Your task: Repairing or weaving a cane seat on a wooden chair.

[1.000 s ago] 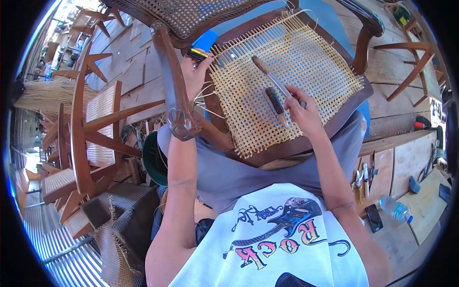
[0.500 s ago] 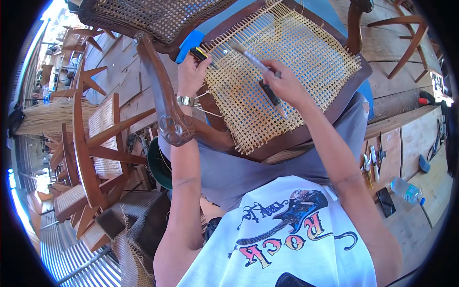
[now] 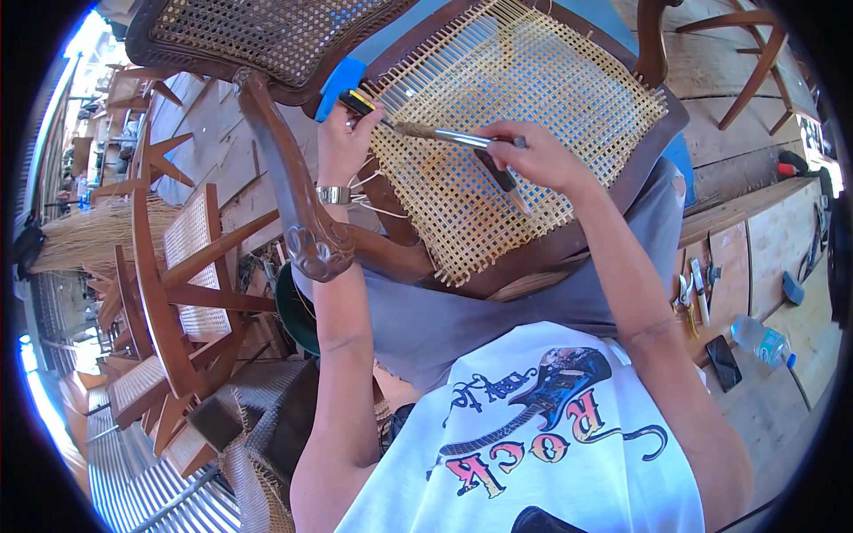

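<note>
A carved brown wooden chair lies before me, its seat frame in my lap, with woven cane (image 3: 462,204) across the seat. My right hand (image 3: 538,158) is closed on a brush-like tool (image 3: 458,138) with a silver shaft. Its brownish tip points left over the weave, near my left hand. My left hand (image 3: 345,142) grips a black-and-yellow-handled tool (image 3: 358,102) at the seat's left edge, beside a blue piece (image 3: 342,82); its working end is hard to make out. Below my right hand, a dark-handled pointed tool (image 3: 502,178) lies on the cane.
The chair's caned back (image 3: 240,40) and carved arm (image 3: 293,178) rise at the left. Wooden chair frames (image 3: 169,275) are piled further left. On the right boards lie pliers-like tools (image 3: 699,289), a phone (image 3: 723,362) and a plastic bottle (image 3: 760,340).
The brush-like tool has swung down and left, from pointing up over the weave to lying nearly level by my left hand. The chair and my left hand have shifted slightly left in view.
</note>
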`<control>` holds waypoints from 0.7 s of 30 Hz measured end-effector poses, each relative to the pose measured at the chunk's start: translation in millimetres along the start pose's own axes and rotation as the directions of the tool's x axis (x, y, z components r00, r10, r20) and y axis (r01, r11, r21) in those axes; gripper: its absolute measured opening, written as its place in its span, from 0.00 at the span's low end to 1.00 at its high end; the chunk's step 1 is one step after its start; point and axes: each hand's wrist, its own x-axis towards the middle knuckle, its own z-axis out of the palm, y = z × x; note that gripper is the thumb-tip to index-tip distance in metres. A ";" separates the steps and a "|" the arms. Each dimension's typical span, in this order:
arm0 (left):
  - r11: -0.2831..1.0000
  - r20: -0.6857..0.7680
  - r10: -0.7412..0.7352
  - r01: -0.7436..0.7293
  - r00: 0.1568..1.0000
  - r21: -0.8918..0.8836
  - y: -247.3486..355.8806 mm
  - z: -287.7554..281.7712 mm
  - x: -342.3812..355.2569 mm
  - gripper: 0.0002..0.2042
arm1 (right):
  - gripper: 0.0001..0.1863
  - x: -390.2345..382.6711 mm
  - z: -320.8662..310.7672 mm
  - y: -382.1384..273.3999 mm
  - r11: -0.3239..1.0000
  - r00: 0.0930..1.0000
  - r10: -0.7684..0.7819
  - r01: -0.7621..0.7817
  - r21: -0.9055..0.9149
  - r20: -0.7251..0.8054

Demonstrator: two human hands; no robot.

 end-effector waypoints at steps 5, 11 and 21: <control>0.990 -0.019 0.050 -0.052 0.999 -0.134 5.3 2.3 -1.8 0.09 | 0.20 -2.0 1.8 8.2 0.950 0.942 0.059 0.047 0.307 -0.329; 0.999 0.050 -0.019 0.016 0.999 0.046 3.7 6.7 -2.9 0.09 | 0.20 -0.2 6.3 6.0 1.000 0.990 -0.008 0.010 0.010 -0.144; 0.997 -0.031 0.002 -0.005 1.000 -0.081 -6.0 4.6 1.6 0.09 | 0.20 8.8 14.6 14.3 0.966 0.918 -0.033 0.131 0.224 -0.394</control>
